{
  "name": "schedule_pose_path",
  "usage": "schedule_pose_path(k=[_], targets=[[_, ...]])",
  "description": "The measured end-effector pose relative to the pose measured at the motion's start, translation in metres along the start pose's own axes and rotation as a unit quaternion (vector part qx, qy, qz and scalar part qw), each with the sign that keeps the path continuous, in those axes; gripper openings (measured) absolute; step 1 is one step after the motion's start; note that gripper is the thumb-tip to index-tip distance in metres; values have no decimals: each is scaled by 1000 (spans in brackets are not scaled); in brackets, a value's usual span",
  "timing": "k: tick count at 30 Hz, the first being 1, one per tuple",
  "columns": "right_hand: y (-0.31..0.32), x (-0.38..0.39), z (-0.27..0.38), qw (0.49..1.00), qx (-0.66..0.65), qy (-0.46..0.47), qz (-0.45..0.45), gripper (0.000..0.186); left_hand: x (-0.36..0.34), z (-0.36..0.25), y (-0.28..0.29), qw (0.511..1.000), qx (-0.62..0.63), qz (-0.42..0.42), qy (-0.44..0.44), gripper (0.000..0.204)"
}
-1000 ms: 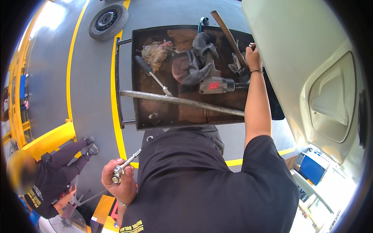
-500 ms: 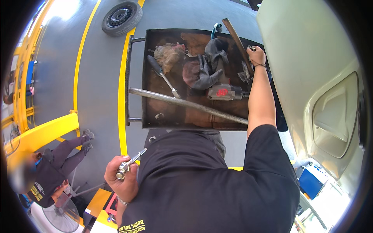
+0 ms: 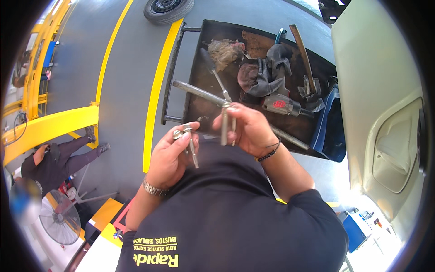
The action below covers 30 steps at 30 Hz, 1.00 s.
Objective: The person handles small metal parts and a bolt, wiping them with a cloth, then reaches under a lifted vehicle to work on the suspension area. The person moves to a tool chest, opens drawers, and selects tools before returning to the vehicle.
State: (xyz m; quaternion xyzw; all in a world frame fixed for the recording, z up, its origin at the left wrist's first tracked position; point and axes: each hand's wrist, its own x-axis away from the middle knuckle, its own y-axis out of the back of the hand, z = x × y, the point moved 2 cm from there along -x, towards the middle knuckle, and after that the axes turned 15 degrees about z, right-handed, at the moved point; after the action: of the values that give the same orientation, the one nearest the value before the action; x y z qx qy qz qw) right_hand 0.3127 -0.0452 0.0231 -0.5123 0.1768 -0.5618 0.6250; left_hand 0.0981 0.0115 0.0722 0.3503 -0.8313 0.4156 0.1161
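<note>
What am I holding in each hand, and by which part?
Left hand: metal pins, pinched by the head ends. Right hand: blurred metal rods, seemingly gripped near their upper ends.

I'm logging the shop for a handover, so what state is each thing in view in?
Left hand: closed on metal pieces
Right hand: closed on metal rods
Ratchet: lying on the tray, unheld
Metal bar: lying across the tray, partly hidden
Impact wrench: lying on its side, unheld
Grey glove: crumpled
Rag: bunched up
Wooden handle: slanting, unheld
Wheel: lying flat, partly out of frame
Fan: cannot tell whether running
</note>
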Motion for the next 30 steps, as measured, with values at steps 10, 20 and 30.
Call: schedule_pose_path(k=[10, 20, 30], targets=[[-30, 11, -4, 993, 108, -42, -3, 28, 4, 0, 28, 990, 76, 109, 39, 45], [-41, 23, -13, 990, 142, 16, -14, 49, 13, -10, 35, 981, 81, 168, 44, 55], [-74, 20, -25, 989, 137, 33, -41, 43, 9, -43, 64, 968, -74, 224, 88, 39]])
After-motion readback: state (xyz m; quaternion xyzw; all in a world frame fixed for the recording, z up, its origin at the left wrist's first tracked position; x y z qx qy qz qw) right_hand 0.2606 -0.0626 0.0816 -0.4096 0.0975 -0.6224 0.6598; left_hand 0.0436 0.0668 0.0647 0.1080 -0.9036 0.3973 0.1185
